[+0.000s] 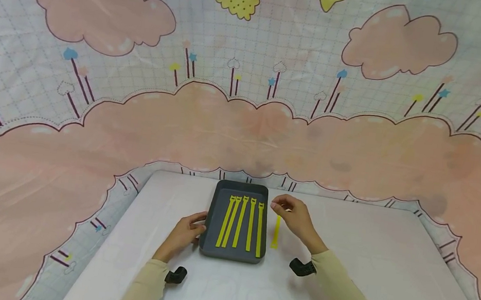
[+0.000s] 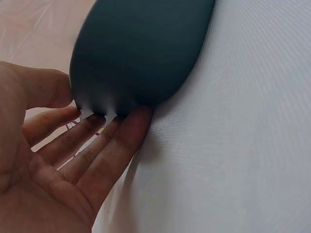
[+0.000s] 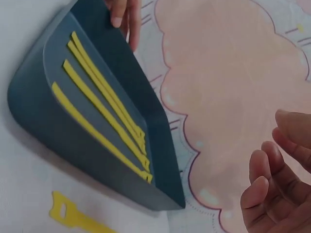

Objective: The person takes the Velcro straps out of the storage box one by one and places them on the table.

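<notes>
A dark grey rectangular tray [image 1: 229, 254] rests on the white table with several yellow cable ties [image 1: 251, 225] side by side in it, their slotted heads at the far end. My left hand [image 1: 184, 234] holds the tray's left wall, fingertips against the outside [image 2: 114, 145] and thumb at the rim. To the right of the tray, another yellow cable tie [image 3: 77, 218] lies on the table, slotted end towards me. Over its far end hovers my right hand [image 1: 297, 218], fingers loosely bent. Nothing shows between those fingers in the right wrist view.
Behind the table hangs a cloth backdrop [image 1: 242, 135] printed with pink clouds, its lower edge meeting the table's far side. A black wrist device [image 1: 176, 275] sits on the left wrist, and another [image 1: 302, 268] on the right. White tabletop [image 1: 378, 262] extends right of the tray.
</notes>
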Action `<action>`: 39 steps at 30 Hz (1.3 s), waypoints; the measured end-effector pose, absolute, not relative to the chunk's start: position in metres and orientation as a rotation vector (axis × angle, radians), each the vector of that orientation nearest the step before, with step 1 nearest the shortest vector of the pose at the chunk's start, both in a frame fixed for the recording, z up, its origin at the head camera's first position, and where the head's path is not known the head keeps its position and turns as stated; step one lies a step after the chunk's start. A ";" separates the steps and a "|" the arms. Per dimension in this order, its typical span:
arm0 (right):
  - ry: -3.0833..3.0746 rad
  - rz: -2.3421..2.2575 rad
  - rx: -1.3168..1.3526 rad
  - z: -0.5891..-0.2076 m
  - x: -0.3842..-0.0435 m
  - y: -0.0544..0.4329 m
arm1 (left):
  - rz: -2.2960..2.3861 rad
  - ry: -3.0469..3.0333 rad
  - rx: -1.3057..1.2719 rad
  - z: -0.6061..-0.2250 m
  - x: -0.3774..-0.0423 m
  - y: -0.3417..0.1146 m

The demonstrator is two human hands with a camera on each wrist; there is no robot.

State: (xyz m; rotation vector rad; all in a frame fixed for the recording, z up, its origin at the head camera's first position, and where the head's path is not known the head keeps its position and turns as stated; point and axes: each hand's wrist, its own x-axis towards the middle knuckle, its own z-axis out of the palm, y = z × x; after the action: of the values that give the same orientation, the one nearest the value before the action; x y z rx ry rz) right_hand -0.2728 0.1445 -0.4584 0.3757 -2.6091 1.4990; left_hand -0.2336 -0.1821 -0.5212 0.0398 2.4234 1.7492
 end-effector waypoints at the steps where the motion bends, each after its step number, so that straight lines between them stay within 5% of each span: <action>1: -2.605 1.492 0.388 -0.457 -0.272 0.142 | 1.750 2.423 0.041 -0.522 -0.233 -0.182; 39: -2.599 1.093 0.983 -0.452 -0.264 0.071 | 1.750 2.444 0.059 -0.531 -0.238 -0.184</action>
State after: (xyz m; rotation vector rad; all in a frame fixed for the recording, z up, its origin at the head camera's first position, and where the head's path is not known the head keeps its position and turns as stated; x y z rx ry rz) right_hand -0.2640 0.0708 -0.4515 0.9829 -2.5986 1.0934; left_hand -0.2381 -0.1837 -0.5312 0.0590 2.4437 1.7504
